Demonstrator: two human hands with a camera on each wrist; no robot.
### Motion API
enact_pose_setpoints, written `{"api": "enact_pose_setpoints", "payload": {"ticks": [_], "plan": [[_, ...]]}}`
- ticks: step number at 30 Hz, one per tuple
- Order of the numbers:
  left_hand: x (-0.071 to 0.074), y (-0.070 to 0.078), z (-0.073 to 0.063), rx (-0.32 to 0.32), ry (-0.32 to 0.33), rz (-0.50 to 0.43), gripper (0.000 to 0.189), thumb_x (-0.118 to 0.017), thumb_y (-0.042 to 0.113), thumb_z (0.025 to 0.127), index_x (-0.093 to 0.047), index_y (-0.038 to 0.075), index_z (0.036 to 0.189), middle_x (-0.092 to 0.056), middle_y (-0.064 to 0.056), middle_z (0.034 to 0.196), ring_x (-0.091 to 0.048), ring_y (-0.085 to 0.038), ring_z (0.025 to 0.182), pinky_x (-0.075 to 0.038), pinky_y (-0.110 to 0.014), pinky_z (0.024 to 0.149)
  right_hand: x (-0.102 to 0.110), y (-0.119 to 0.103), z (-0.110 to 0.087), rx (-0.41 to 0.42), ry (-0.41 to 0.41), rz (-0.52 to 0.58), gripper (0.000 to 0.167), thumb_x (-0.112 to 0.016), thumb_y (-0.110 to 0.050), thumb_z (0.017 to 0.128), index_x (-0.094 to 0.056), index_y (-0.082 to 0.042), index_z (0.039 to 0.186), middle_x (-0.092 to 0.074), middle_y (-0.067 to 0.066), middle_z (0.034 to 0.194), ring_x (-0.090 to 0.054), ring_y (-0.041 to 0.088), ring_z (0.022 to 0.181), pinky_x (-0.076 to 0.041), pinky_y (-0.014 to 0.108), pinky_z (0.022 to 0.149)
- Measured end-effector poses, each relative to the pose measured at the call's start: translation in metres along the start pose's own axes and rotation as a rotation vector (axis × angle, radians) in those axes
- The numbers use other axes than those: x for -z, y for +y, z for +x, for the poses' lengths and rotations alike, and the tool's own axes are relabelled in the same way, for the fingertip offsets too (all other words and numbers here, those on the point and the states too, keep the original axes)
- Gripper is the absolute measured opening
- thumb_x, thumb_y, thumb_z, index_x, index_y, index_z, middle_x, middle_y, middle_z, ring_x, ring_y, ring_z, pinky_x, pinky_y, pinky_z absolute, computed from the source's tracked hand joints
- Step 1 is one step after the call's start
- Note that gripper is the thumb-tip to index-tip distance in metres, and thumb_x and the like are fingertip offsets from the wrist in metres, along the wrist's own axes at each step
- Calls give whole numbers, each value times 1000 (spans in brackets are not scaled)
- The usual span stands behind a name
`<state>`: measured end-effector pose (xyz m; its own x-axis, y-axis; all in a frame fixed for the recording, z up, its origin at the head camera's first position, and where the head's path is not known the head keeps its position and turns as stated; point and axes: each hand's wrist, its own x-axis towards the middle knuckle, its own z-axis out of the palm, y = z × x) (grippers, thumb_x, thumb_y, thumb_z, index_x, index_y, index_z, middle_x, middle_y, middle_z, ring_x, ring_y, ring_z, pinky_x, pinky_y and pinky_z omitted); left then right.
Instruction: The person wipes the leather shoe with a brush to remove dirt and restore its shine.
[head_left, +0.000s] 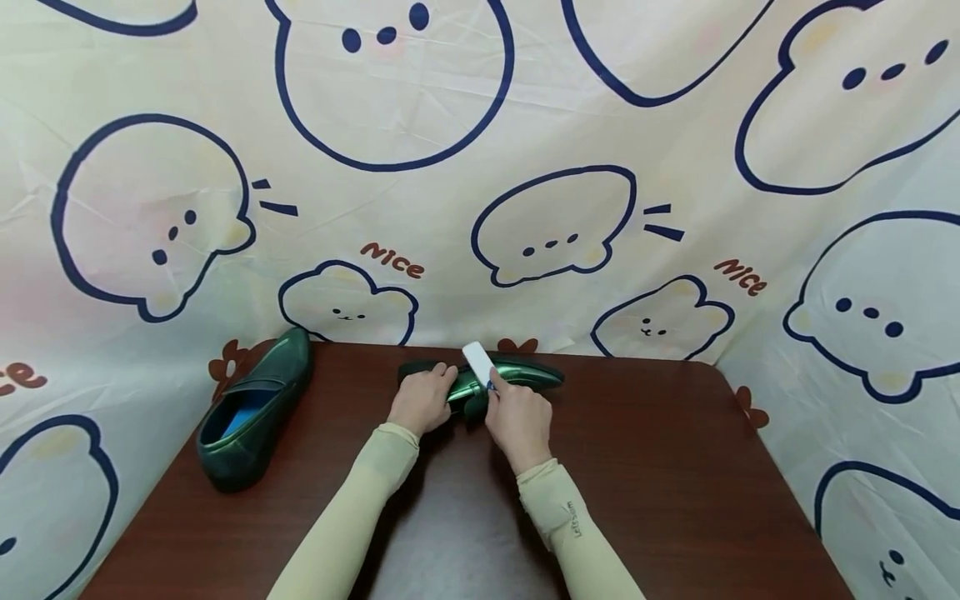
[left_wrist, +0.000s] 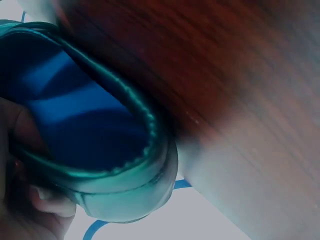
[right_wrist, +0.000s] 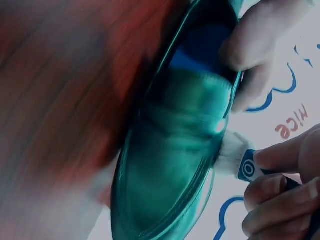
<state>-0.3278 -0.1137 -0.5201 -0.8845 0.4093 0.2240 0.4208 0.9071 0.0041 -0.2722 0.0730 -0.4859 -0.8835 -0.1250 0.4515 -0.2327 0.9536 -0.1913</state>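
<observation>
My left hand [head_left: 423, 400] grips a shiny dark green loafer [head_left: 517, 372] by the side of its opening, with the blue insole [left_wrist: 75, 100] showing inside. In the left wrist view the loafer's rounded heel [left_wrist: 125, 197] faces the camera. My right hand [head_left: 521, 421] holds a brush [head_left: 478, 365] with a white head and a dark blue handle. Seen from the right wrist, its pale bristles [right_wrist: 231, 152] meet the loafer's side near the strap, while the fingers [right_wrist: 280, 192] curl round the handle. The loafer lies across the table's far edge, toe to the right.
A second green loafer [head_left: 255, 412] stands on the left side of the brown wooden table [head_left: 660, 500], toe pointing away. Behind and beside the table hangs a pale cloth [head_left: 442, 208] printed with blue-outlined cartoon animals.
</observation>
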Motion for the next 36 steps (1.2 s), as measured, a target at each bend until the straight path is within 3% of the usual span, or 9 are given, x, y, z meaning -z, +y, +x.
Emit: {"api": "enact_pose_setpoints", "payload": {"ticks": [7,13,17,23,30,36], "plan": [[2,2,1,-14,-42,-40,31,-67,9,88,-61,8,119,-60,-7,96,-48,-16,60,-49,-34,57,12,34,-7,-103,-3,69,38,-70,-28,99,-69,-25,137,-71,11,69,-41,18,42,-32,33,41],[3,1,2,20,-84,-45,37,-65,7,90,-62,9,127,-64,-8,106,-47,-17,58,-49,-33,58,21,50,-6,-109,5,93,38,-69,-26,98,-70,-21,136,-76,15,81,-53,24,48,-37,35,42],[4,2,2,20,-103,-75,43,-64,7,91,-61,8,133,-66,-9,109,-48,-17,60,-50,-34,60,27,55,-5,-133,-10,87,38,-70,-25,97,-70,-20,135,-77,16,85,-49,22,46,-35,34,42],[6,1,1,40,-105,-61,40,-65,7,91,-62,8,131,-64,-7,102,-47,-17,59,-47,-32,58,25,45,-3,-53,-4,123,38,-67,-26,100,-69,-17,137,-77,15,84,-45,18,46,-36,34,44],[10,-2,2,58,-93,-67,45,-70,13,89,-62,8,133,-67,-9,108,-55,-18,71,-54,-36,70,4,16,2,87,-22,121,37,-68,-26,101,-69,-20,138,-66,5,65,-32,11,40,-26,28,41],[9,-2,4,48,-95,-73,45,-70,12,88,-61,8,133,-67,-9,110,-54,-18,70,-55,-37,70,7,20,3,41,0,52,37,-70,-27,99,-70,-23,135,-74,9,75,-40,15,42,-32,32,41]]}}
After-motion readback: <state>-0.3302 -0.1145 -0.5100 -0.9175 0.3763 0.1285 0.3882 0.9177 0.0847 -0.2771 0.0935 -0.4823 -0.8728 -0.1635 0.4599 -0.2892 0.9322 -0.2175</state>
